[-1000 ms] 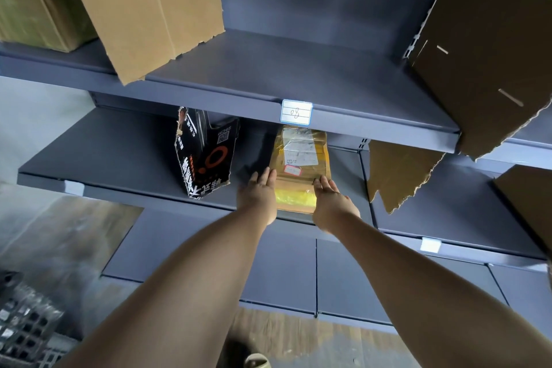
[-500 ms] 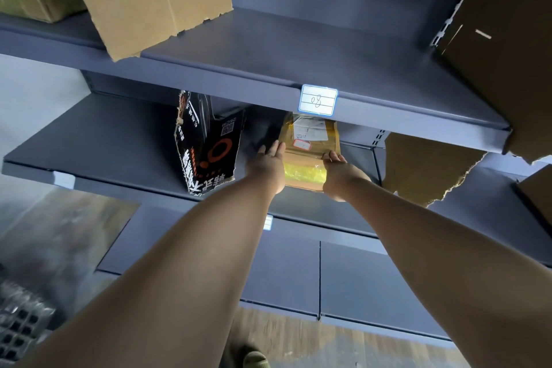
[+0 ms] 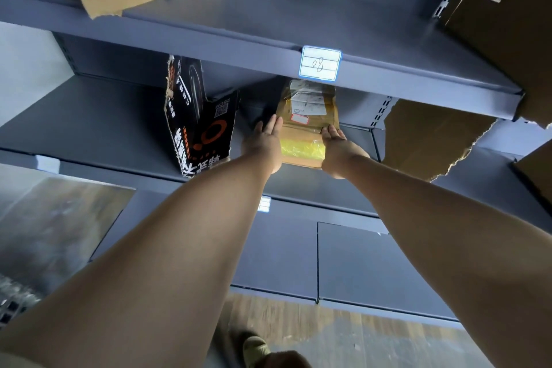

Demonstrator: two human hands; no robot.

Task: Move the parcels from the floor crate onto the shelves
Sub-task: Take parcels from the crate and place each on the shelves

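Flanking brown parcel [image 3: 307,116] on grey shelf [image 3: 89,116]: left hand [image 3: 264,143], right hand [image 3: 339,148], both flat against its sides; wood floor [image 3: 343,334] below.

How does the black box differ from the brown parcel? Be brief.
The black box stands upright; the brown parcel lies flat. The black box bears white and orange print; the brown parcel a white label and yellow patch. The left hand and right hand flank the brown parcel, not the black box. Both sit on the same shelf.

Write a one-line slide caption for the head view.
Left hand and right hand, fingers straight, flank a taped brown parcel on a grey shelf, beside a torn black carton.
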